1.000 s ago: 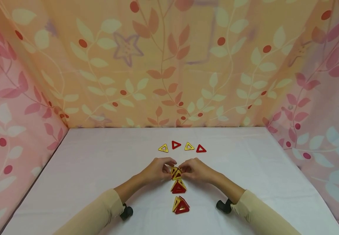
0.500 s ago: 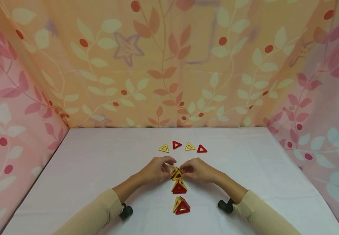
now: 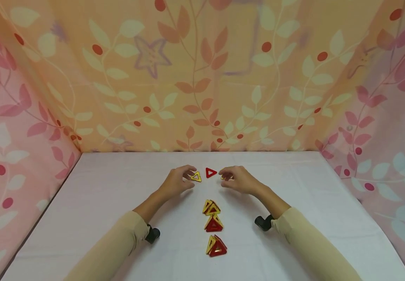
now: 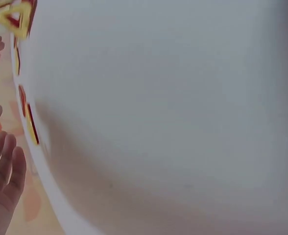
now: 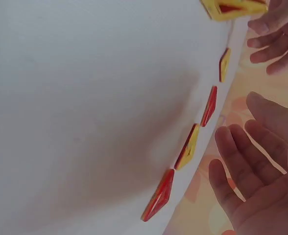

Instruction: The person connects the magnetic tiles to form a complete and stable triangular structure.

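Observation:
My left hand (image 3: 179, 182) hovers beside a yellow triangle tile (image 3: 197, 177), fingers relaxed and holding nothing. On the other side, my right hand (image 3: 240, 179) is over a second yellow triangle tile (image 5: 187, 148), largely covering it in the head view; its fingers are spread loosely and grip nothing in the right wrist view. Between the hands lies a red triangle tile (image 3: 211, 173). Another red triangle tile (image 5: 158, 196) shows in the right wrist view but is hidden behind the right hand in the head view.
Nearer the body, three small red-and-yellow pyramids stand in a line: a far pyramid (image 3: 211, 208), a middle pyramid (image 3: 214, 224) close against it, and a near pyramid (image 3: 216, 246) set apart. The white table (image 3: 118, 175) meets a patterned curtain (image 3: 118, 78) behind.
Both hands have let go of the far pyramid and moved forward and apart to the row of loose tiles. The pyramids stay in place.

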The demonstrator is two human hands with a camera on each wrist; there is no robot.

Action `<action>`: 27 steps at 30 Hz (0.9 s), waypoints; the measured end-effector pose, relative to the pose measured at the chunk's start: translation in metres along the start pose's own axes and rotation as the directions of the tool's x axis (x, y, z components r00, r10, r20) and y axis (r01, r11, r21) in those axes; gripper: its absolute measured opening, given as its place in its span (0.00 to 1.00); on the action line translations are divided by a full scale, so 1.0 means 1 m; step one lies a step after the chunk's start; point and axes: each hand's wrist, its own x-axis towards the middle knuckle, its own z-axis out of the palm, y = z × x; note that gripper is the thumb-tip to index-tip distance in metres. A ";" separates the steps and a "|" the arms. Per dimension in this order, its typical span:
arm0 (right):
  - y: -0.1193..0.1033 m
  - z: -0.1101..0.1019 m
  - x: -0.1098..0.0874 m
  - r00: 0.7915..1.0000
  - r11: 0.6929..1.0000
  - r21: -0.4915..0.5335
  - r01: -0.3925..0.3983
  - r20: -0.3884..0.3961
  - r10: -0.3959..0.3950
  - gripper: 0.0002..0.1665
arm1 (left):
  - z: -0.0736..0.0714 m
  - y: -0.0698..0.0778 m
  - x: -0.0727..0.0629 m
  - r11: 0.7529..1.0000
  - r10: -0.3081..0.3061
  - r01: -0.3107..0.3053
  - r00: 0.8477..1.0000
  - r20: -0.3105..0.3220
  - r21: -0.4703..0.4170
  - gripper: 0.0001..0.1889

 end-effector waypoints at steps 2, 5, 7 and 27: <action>0.002 -0.003 0.007 1.000 1.000 -0.014 -0.008 -0.018 0.007 0.21 | -0.002 -0.004 0.005 1.000 -0.004 0.005 1.000 -0.015 0.015 0.24; 0.005 -0.004 0.018 0.999 0.998 -0.043 -0.044 -0.028 0.043 0.22 | -0.003 -0.008 0.012 1.000 0.001 0.000 1.000 -0.019 0.025 0.25; 0.006 -0.004 0.025 0.997 0.996 -0.068 -0.065 -0.032 0.063 0.22 | -0.004 -0.010 0.017 1.000 -0.004 0.004 1.000 -0.016 0.019 0.26; 0.015 0.013 0.066 0.990 0.986 -0.120 -0.118 0.060 0.126 0.21 | 0.000 -0.025 0.036 0.994 -0.106 0.105 0.994 0.032 0.020 0.28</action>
